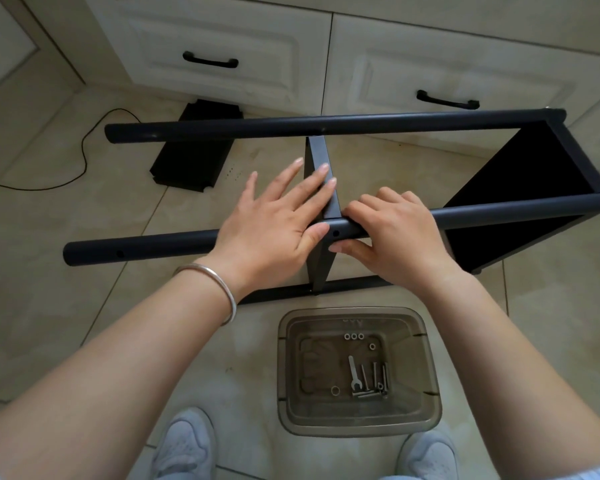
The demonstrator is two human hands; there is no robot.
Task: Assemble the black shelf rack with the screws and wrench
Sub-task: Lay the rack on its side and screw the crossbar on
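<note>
On the tiled floor: black rack (326, 123), lying on its side, partly built. End shelf (520, 188) already bolted at the right, one screw head showing on the near pole (146, 244). Middle shelf (321, 174) standing between the poles, apparently not yet fastened; the hole beside it is bare. Left hand (274, 216) flat, fingers spread, pressing that shelf. Right hand (392, 233) curled round the near pole. Plastic tub (426, 403) nearer the feet: screws (373, 377), wrench (353, 372), washers (353, 337), unused. Third shelf (191, 150) apart, by the cabinet (257, 46).
</note>
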